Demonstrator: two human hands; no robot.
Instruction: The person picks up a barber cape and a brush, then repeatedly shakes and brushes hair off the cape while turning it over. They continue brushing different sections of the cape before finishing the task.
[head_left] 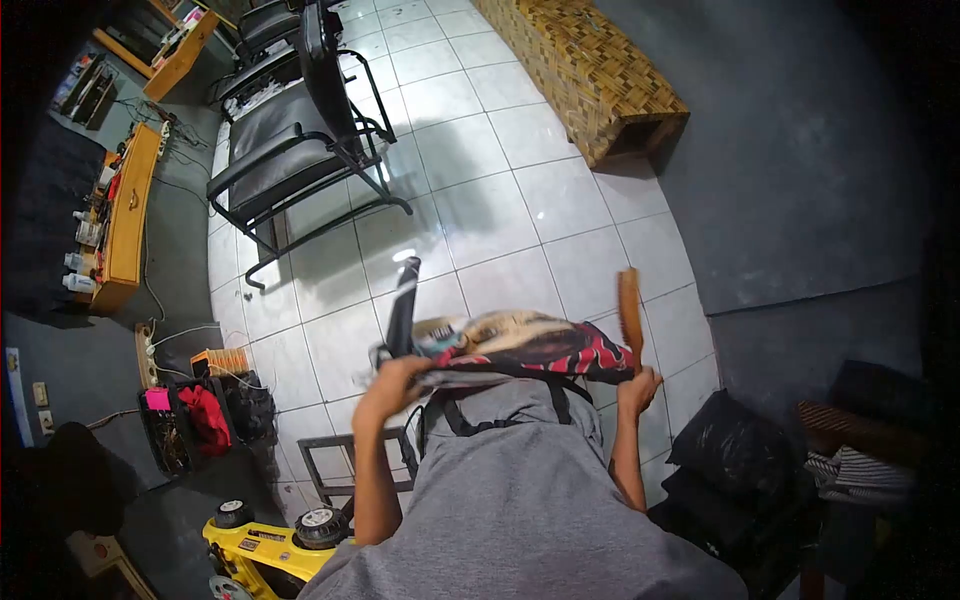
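A printed cloth item (520, 340) in tan, red and black, with black straps (452, 415), stretches across in front of my waist. My left hand (388, 392) is closed at its left edge, somewhat blurred. Right above that hand rises a long black object (403, 310) with a pale streak; I cannot tell whether the fingers hold it or only the cloth. My right hand (638, 390) is closed at the cloth's right end, around the lower end of an upright brown brush (629, 315).
Black armchairs (290, 150) stand ahead on white floor tiles (490, 215). A woven bench (600, 75) lines the right wall. Bottles crowd a wooden shelf (125, 220). Lower left are a crate with red cloth (205, 412), a metal frame (325, 465) and a yellow toy car (270, 545). Black bags (730, 440) lie right.
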